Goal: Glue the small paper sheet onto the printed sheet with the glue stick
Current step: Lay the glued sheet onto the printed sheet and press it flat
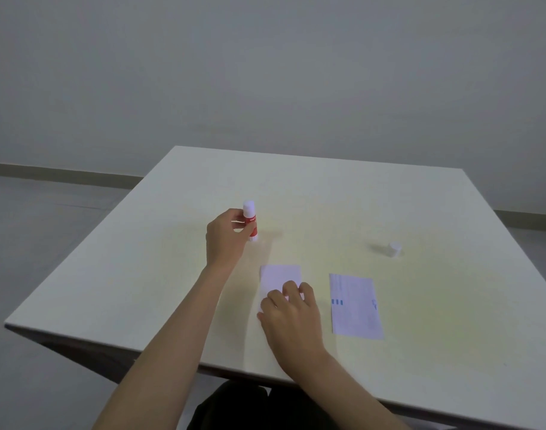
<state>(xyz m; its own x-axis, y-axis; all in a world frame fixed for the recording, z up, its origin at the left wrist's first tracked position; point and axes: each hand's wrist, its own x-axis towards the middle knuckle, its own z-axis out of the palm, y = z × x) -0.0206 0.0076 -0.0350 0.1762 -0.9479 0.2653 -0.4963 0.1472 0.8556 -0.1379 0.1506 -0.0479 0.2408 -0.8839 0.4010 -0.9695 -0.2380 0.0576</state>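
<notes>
In the head view, a pale tabletop [420, 212] fills the middle and lower frame, and everything for the job is spread across its near half. Left of centre the left hand [223, 240] reaches forward with the forearm stretched up from the lower left, its fingers [239, 217] closed round the red-and-white glue stick [251, 223], which stands upright with its base on or just above the surface; I cannot tell which. Its white top is uncovered, and the white cap [394, 249] stands alone well apart toward the right of the frame, likely set aside to leave the working area free. Below the centre, the right hand [292, 315] lies palm down on the near part of the small paper sheet [281, 274], fingers spread flat and pressing rather than gripping, probably to pin the light paper so it cannot slide when glue is rubbed across it. The wrist is low and the forearm runs in from the lower right. Just right of this sheet, apart from it, the printed sheet [355, 308] lies flat with blue marks showing, unglued and close at hand for the joining step. The task appears to be at an early stage, the sheets not yet joined.
</notes>
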